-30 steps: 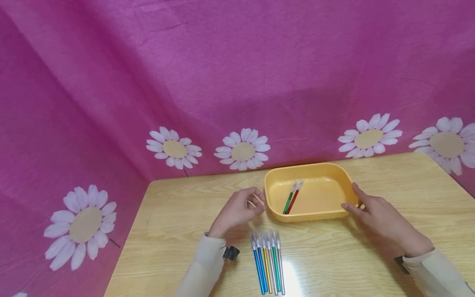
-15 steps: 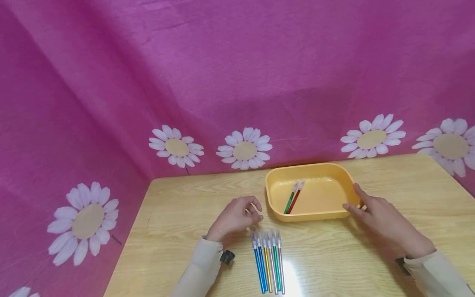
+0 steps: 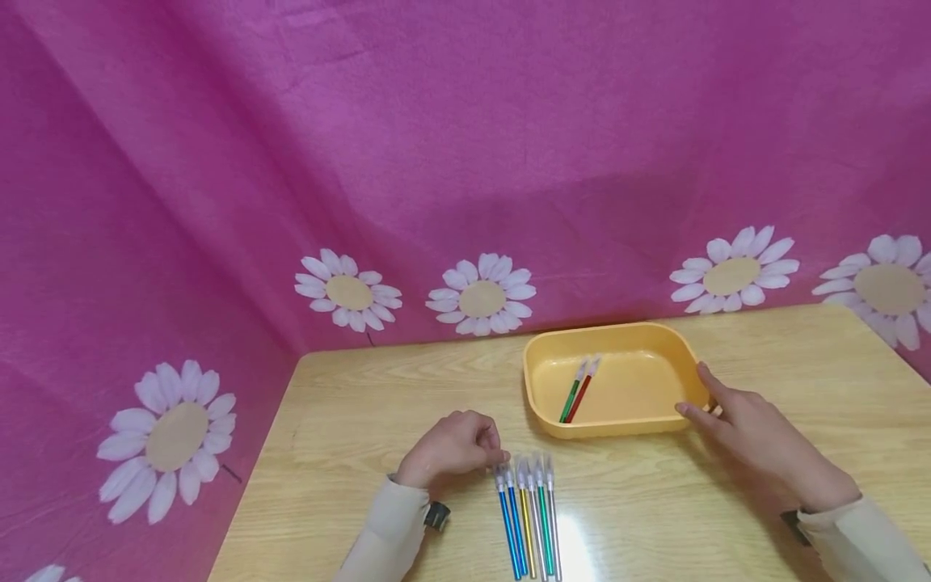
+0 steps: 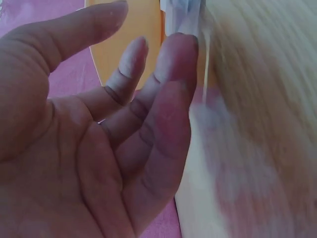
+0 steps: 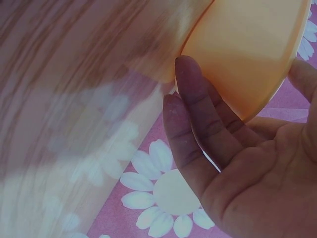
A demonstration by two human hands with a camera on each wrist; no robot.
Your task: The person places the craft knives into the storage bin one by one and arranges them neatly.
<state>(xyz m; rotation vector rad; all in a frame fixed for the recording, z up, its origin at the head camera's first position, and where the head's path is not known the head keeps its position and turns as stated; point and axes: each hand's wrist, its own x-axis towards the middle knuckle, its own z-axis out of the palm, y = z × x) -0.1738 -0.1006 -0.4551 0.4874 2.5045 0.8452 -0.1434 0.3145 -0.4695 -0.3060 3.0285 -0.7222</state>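
Note:
Several capped craft knives (image 3: 524,525) with blue, gold, silver and green metal handles lie side by side on the table. My left hand (image 3: 454,444) is at their clear caps, at the left end of the row. In the left wrist view its thumb stands apart from the other fingers (image 4: 171,119), and a clear cap (image 4: 183,17) shows just beyond the fingertips. My right hand (image 3: 756,440) holds the right end of a yellow plastic tray (image 3: 618,426), thumb at the rim and fingers against the outer wall. A green knife (image 3: 571,396) and a red knife (image 3: 581,396) lie inside the tray.
The wooden table (image 3: 349,420) backs onto a magenta cloth (image 3: 465,145) printed with white daisies. The tray stands close to this cloth at the table's back edge. Light glares off the tabletop beside the knife row.
My left hand has moved from beside the tray's left end down toward me, to the caps of the row of knives. The right hand stays on the tray.

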